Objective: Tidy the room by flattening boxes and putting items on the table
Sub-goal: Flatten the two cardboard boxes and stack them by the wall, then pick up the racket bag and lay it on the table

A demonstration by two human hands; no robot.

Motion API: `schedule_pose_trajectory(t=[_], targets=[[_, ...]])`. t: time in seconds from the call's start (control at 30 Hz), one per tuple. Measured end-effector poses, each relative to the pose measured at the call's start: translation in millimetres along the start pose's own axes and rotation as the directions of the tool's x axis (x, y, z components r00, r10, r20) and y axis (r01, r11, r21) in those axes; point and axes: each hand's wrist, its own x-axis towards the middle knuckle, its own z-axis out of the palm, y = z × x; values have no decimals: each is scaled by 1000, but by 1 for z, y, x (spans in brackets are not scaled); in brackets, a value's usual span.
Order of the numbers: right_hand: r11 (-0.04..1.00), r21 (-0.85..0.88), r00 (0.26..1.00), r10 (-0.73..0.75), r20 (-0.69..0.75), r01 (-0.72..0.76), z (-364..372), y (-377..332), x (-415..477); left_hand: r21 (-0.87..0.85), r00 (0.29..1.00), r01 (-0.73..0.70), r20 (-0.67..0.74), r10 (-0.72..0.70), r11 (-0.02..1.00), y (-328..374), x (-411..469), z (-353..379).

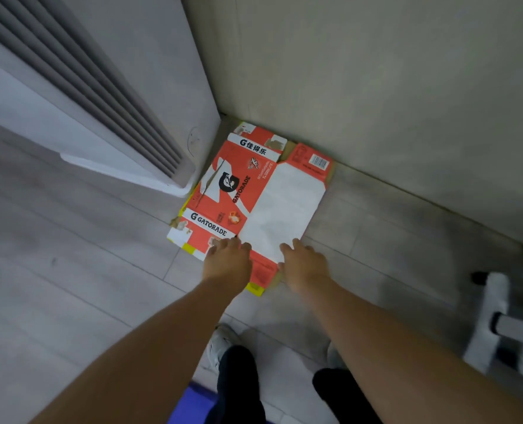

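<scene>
A flattened orange-and-white Gatorade cardboard box (254,197) lies on the grey floor in the corner of the room. A second flat piece with a yellow edge shows beneath it at the near and left sides. My left hand (226,261) rests palm-down on the box's near edge, fingers spread forward. My right hand (304,263) rests beside it on the near right corner, fingers extended over the white panel. Neither hand grips anything that I can see.
A tall white appliance with dark louvres (107,117) stands at the left, touching the box's far-left side. A beige wall (376,87) runs behind. A white chair base with castors (505,325) sits at the right. My shoes (223,341) stand below.
</scene>
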Motion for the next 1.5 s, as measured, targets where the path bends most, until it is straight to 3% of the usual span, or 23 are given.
schedule_pose_trajectory(t=[0.2, 0.43, 0.63, 0.8, 0.97, 1.17, 1.33, 1.5], targets=[[994, 30, 989, -103, -104, 106, -103, 20, -112, 67, 995, 44, 82, -49, 997, 64, -85, -75], [979, -106, 982, -179, -63, 172, -246, 26, -249, -14, 995, 87, -49, -87, 996, 111, -238, -196], [908, -215, 924, -379, -54, 360, -316, -41, -326, -125, 950, 291, -80, -302, 949, 98, -353, -264], [800, -301, 844, -536, 32, 519, -317, -133, -374, -225, 885, 440, -55, -462, 870, 46, -455, -259], [600, -439, 721, -667, 187, 669, -294, -232, -417, -286, 753, 628, -9, -657, 724, -13, -564, -229], [382, -469, 548, -783, 293, 796, -253, -324, -477, -390, 563, 770, 47, -825, 504, -46, -661, -185], [149, -467, 384, -800, 462, 871, -202, -369, -517, -484, 434, 815, 150, -888, 317, -42, -715, -128], [-84, -440, 244, -731, 637, 894, -157, -402, -542, -548, 259, 835, 320, -911, 45, -15, -749, -81]])
